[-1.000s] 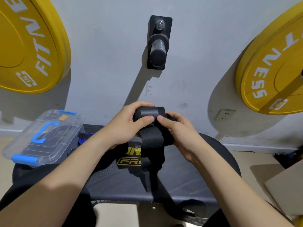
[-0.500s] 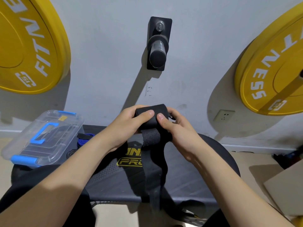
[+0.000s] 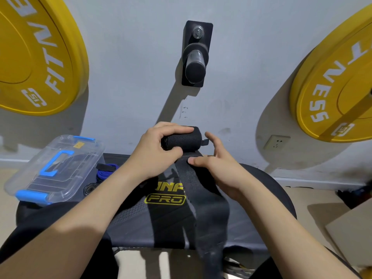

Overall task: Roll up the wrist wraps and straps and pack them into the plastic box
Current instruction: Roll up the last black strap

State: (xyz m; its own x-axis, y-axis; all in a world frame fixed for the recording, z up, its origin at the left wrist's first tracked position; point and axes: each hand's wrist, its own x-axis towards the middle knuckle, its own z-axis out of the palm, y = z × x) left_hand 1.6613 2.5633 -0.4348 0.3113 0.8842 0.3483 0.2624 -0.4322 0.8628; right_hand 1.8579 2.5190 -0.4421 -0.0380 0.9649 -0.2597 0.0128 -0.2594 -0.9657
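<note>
Left grip (image 3: 153, 156): I see it curled round the rolled black fabric wrist wrap (image 3: 181, 137), right of the clear blue-latched plastic box (image 3: 54, 168).
Right grip (image 3: 219, 168): fingers loose, thumb pressing the wrap's hanging tail.

Bright light from up on the right throws soft shadows leftward down the wall (image 3: 130, 57) beside the peg (image 3: 196, 63) and yellow plates (image 3: 36, 57), while the edges bow and the strap (image 3: 209, 228) blurs low down.

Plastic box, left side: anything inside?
The plastic box has its lid on. Through the clear plastic, dark band-like shapes show; whether they are straps inside or the black bench underneath cannot be told.
</note>
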